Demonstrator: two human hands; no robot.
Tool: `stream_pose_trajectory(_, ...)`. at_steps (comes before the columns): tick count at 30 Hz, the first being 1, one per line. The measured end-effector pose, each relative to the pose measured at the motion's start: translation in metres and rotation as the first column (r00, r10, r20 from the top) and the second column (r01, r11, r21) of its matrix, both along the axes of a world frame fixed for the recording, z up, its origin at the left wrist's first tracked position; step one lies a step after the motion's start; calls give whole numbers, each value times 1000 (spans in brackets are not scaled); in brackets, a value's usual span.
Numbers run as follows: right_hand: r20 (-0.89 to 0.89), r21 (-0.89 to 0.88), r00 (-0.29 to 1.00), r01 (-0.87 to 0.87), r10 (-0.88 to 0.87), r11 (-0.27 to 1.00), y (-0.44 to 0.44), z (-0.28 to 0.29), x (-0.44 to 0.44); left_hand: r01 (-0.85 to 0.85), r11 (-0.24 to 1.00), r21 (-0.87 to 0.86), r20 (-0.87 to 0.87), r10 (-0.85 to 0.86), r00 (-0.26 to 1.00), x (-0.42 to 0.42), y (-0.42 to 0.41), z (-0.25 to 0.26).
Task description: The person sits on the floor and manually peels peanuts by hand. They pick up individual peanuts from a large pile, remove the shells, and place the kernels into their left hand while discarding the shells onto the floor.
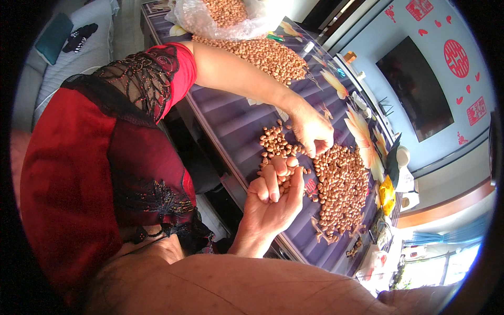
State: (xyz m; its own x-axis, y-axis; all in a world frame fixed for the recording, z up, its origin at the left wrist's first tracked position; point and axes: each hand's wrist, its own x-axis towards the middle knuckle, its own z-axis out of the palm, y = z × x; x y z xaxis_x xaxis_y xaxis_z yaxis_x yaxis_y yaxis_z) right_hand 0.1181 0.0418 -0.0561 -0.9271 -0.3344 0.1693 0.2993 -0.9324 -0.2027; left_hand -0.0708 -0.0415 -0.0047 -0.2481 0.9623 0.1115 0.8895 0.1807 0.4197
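My left hand [314, 132] reaches down with bent fingers to the near edge of a wide spread of shelled peanuts [342, 189]. Whether a peanut is between its fingertips is hidden. Lower in the view, my right hand [271, 197] is turned palm up, its fingers curled over several peanuts [284, 180]. A smaller loose pile of peanuts [275, 141] lies on the table beside both hands, partly covered by my right fingers.
The table [232, 114] has a glossy flower-patterned top. A larger peanut heap [267, 59] spreads below an open clear plastic bag [232, 15] of peanuts. A yellow packet [387, 195] and other clutter line the far edge. A sofa [78, 59] stands at the left.
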Motion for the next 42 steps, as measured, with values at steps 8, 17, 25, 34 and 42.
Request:
stream_pose_trajectory(8, 3, 13, 1000, 9, -9, 1000, 1, 2, 0, 8, 992, -128, -53, -15, 999, -8, 4, -4)
stream_pose_trajectory(17, 18, -71, 1000, 10, -8, 997, 2, 2, -2, 458, 877, -150, 661, -255, 705, 35, -19, 63)
stream_pose_trajectory(25, -7, -13, 1000, -22, 22, 1000, 3, 0, -2, -47, 990, 131, -138, 65, 988, -36, 14, -18)
stream_pose_trajectory(34, -29, 3, 999, -32, 32, 999, 2, -3, -4, -1, 996, 92, -237, 23, 971, -38, 14, -23)
stream_pose_trajectory(42, -6, -68, 1000, 15, -15, 998, 5, 2, -5, 454, 880, -138, 573, -303, 761, 19, -9, 63)
